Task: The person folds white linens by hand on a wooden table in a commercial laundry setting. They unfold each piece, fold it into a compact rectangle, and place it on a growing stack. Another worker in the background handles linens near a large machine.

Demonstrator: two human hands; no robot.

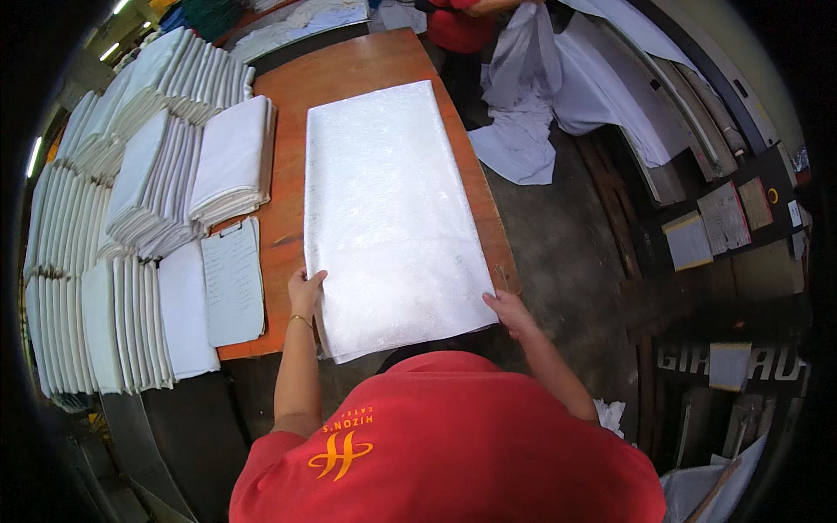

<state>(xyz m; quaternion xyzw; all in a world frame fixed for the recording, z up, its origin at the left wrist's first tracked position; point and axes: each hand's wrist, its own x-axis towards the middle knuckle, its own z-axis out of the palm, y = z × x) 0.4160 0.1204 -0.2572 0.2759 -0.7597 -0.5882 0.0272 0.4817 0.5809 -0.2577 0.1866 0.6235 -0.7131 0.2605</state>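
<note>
A white folded cloth with a faint woven pattern [392, 209] lies lengthwise on an orange-brown wooden table [281, 157]. Its near end reaches past the table's front edge. My left hand [305, 291] grips the cloth's left edge near that end, thumb on top. On the opposite edge, close to the near right corner, my right hand [511, 312] pinches the fabric. The fingers of both hands are partly hidden under the cloth.
Stacks of folded white linens [150, 176] fill the table's left side, with a clipboard bearing handwriting [232, 281] beside them. Beyond the right edge, another person [461, 26] stands near white cloth [523, 124] hanging from a large machine [660, 137].
</note>
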